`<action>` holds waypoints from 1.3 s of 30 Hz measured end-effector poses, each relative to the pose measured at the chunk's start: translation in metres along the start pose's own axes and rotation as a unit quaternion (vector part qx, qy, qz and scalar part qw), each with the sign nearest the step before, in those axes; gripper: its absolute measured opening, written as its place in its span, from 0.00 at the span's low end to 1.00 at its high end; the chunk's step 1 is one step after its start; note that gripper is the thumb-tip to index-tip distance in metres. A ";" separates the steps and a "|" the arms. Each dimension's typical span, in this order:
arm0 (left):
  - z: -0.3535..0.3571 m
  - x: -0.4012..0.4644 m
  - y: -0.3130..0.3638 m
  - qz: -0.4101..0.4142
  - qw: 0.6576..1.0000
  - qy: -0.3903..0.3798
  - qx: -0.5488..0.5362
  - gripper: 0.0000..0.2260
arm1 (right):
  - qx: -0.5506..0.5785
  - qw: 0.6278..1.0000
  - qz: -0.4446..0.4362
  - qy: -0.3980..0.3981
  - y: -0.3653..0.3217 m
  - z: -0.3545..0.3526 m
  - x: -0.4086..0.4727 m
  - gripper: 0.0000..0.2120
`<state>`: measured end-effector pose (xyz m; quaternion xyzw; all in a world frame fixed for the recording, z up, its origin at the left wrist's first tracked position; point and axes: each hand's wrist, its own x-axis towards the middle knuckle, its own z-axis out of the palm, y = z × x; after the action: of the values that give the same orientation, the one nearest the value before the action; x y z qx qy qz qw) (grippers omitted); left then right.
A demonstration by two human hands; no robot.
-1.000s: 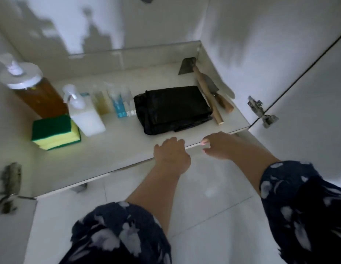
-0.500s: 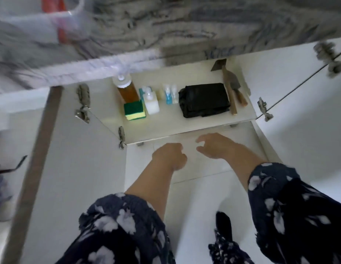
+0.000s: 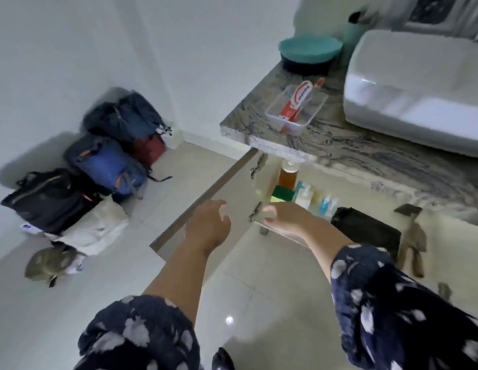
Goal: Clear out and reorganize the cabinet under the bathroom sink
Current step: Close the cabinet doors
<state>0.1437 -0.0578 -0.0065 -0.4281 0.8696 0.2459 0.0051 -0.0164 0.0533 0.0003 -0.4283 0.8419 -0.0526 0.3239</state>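
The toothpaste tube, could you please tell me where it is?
In the head view, upper right: the toothpaste tube lies in a clear tray on the marble counter, left of the sink.

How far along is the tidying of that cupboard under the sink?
Nearly finished, it seems. Done: the amber bottle, sponge, small bottles, folded black bags and scrapers sit in a row on the shelf. In hand: nothing; the left hand and right hand are empty. Left: probably shutting the open door.
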 end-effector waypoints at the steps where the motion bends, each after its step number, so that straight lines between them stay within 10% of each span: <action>1: -0.006 -0.005 -0.012 -0.018 0.999 0.031 0.012 0.21 | -0.009 1.000 -0.026 0.006 -0.014 0.000 0.004 0.21; 18: 0.022 -0.035 -0.108 -0.095 0.993 0.006 0.065 0.30 | -0.167 0.963 -0.209 0.027 -0.103 0.075 0.079 0.29; 39: 0.131 -0.116 0.067 -0.115 0.977 0.022 -0.179 0.30 | -0.249 0.938 -0.238 0.031 0.034 0.054 0.004 0.29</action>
<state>0.1407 0.1194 -0.0675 -0.5248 0.7561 0.3861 -0.0624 -0.0091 0.0819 -0.0563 -0.6809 0.7115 0.0698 0.1586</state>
